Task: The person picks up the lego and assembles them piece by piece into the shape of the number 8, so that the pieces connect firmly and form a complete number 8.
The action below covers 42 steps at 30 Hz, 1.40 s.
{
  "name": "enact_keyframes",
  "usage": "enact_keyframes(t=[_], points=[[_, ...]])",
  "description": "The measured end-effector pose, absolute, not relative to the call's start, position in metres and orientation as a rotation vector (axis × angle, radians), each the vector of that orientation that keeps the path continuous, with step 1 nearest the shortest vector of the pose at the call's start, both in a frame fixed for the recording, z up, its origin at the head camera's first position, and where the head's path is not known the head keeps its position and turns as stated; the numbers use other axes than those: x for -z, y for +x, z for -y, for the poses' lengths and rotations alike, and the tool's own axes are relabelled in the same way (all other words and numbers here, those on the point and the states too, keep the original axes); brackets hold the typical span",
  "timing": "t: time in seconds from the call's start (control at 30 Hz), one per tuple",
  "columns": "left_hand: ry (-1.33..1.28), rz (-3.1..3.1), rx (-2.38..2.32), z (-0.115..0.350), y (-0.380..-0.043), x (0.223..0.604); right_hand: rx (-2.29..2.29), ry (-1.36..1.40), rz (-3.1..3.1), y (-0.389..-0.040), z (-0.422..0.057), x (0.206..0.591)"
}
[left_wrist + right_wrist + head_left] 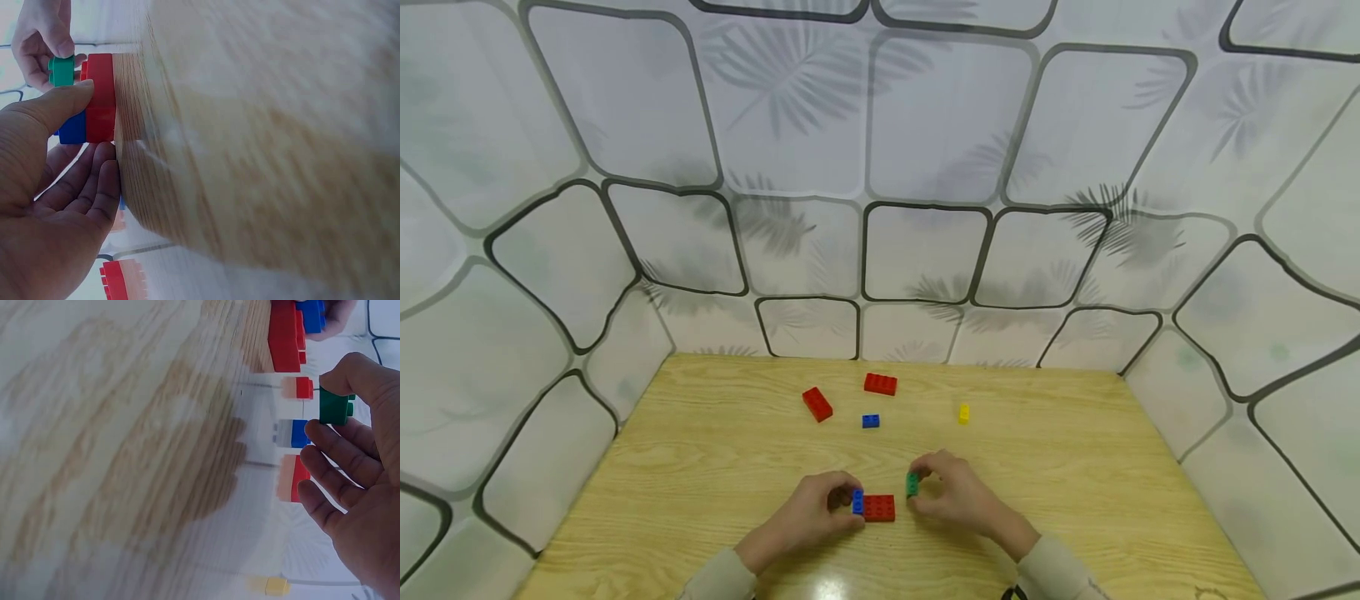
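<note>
My left hand point(815, 506) holds a red building brick point(880, 508) at its left end, the thumb on the near side. A small blue brick point(857, 501) sits on top of that end, between thumb and forefinger. In the left wrist view the red brick point(101, 94) rests on the table, with the blue brick point(72, 128) by the thumb. Just to the right, my right hand point(953, 493) pinches a small green brick point(912, 484) between thumb and finger. The right wrist view shows the green brick point(334, 405) raised off the table, studs facing up, its other fingers spread loosely.
Farther back on the wooden table point(737, 442) lie two red bricks, one slanted point(817, 404) and another red brick point(880, 383) behind it. A small blue brick point(870, 421) and a yellow brick point(964, 413) lie nearby. Patterned curtain walls point(925, 250) enclose the table.
</note>
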<state>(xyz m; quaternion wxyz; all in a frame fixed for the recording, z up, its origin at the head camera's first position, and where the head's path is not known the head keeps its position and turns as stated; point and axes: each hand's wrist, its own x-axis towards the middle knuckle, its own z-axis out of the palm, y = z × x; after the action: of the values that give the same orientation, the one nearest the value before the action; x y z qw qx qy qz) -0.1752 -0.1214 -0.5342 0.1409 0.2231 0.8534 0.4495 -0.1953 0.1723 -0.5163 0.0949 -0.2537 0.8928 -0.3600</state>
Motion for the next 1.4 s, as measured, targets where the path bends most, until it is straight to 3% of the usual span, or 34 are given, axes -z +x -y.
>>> enact_keyframes(t=[1.4], points=[[0.664, -2.454, -1.335, 0.121, -0.173, 0.532, 1.017, -0.922, -2.599, -0.185, -0.150, 0.523]])
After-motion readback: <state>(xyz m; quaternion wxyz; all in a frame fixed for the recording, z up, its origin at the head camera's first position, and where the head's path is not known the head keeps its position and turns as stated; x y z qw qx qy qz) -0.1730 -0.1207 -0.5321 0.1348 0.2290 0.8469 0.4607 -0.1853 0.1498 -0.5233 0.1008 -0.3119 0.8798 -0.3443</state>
